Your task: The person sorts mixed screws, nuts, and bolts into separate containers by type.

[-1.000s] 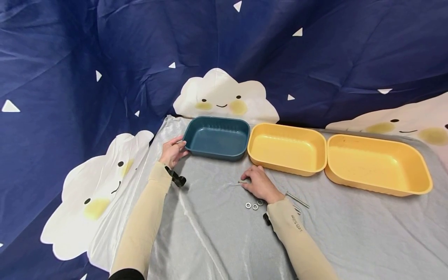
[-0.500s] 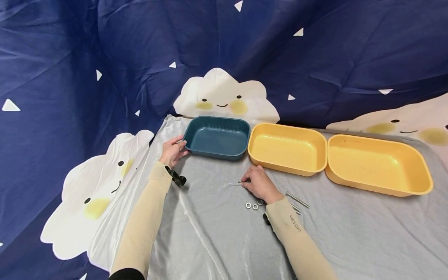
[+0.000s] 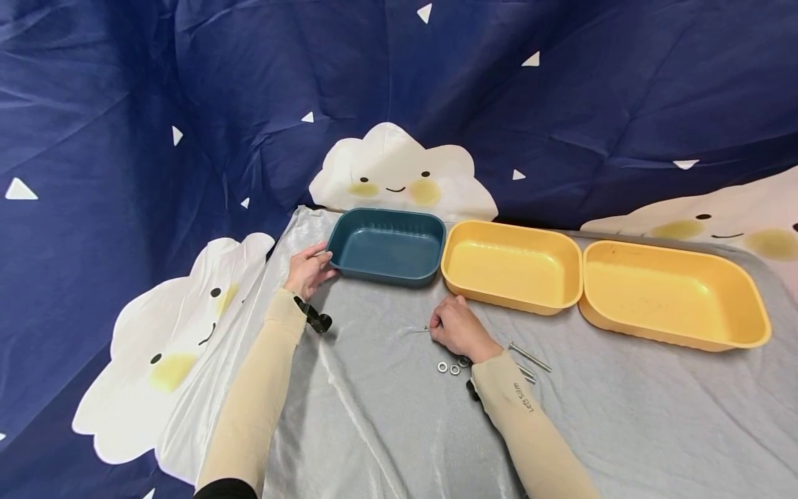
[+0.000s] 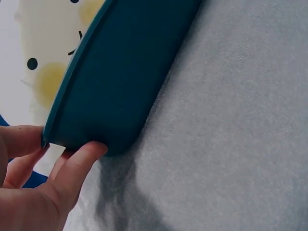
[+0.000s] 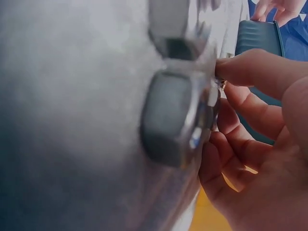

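Note:
A teal bin (image 3: 386,251) stands at the left of the row. My left hand (image 3: 307,272) touches its left end; in the left wrist view the index fingertip is at the rim and the thumb (image 4: 89,154) rests on the outer wall near the base. On the grey cloth, my right hand (image 3: 460,328) pinches a small metal screw (image 3: 427,328) between thumb and forefinger. Only a shiny bit of the screw (image 5: 223,85) shows between the fingertips in the right wrist view. Several hex nuts (image 3: 454,369) lie beside this wrist.
Two yellow bins (image 3: 511,263) continue the row to the right of the teal one. Long bolts (image 3: 530,357) lie right of my right wrist, partly under the sleeve. Behind the bins hangs a blue curtain (image 3: 561,104) with cloud prints.
My right fingers have closed in around the small screw, and that hand has shifted very slightly. The left hand and the bins stay where they were.

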`<state>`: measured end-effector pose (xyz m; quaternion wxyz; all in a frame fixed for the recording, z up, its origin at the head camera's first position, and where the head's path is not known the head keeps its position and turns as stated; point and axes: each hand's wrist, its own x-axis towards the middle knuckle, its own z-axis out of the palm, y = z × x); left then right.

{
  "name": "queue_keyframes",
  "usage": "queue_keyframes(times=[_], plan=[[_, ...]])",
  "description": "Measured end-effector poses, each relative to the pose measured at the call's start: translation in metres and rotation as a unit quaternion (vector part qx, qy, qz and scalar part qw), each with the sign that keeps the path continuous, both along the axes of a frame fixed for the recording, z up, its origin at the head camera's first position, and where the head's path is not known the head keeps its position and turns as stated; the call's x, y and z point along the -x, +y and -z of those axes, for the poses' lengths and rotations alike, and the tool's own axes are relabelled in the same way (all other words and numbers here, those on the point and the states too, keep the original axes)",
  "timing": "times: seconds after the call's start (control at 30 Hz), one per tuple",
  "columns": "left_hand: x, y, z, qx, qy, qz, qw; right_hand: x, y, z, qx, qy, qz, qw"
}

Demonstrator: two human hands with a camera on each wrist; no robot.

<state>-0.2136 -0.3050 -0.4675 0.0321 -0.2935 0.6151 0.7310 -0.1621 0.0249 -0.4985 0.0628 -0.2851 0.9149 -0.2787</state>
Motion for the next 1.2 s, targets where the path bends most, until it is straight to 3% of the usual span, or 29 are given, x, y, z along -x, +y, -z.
queue_keyframes(times=[0.37,0.83,1.2], plan=[[0.002,-0.003,0.001,-0.025,0.001,0.002,0.9997,0.001,-0.001,-0.002,-0.024,-0.031,0.009,0.9992],[0.004,-0.006,0.001,-0.039,-0.007,0.008,0.9992,0.005,0.000,-0.007,0.003,-0.017,-0.020,0.9997],[-0.002,-0.003,-0.003,-0.021,0.024,0.014,0.9994,0.011,-0.006,-0.022,0.018,-0.019,-0.032,0.9991]])
